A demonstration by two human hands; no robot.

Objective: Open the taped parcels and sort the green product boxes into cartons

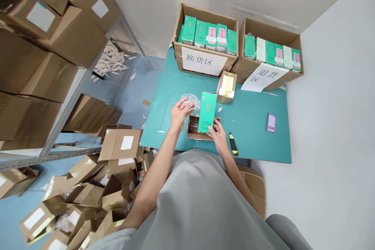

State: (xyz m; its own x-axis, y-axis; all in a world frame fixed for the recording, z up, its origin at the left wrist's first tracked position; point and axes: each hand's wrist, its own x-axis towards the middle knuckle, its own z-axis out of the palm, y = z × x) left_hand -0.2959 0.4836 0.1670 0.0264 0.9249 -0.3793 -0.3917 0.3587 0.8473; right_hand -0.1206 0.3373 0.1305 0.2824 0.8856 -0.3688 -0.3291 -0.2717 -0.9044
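My right hand (218, 136) grips the lower right corner of a green product box (207, 114), which stands upright over an opened brown carton (193, 126). Dark or see-through lining shows inside that carton. My left hand (179, 115) is to the left of the green box, fingers apart and holding nothing. Its fingertips overlap a crumpled wad of clear bubble wrap (193, 100); whether they touch it I cannot tell. A closed small carton with tape (226, 87) stands just behind the green box. To the right of my right hand lies a black and yellow utility knife (233, 143).
Two large cartons, one with a sign (204, 61) and one with a hanging paper sign (263, 77), hold green and white boxes at the table's back. A pale phone-like object (271, 122) lies right on the green table (252, 125). Shelving (66, 103) and piled cartons (88, 193) crowd the left.
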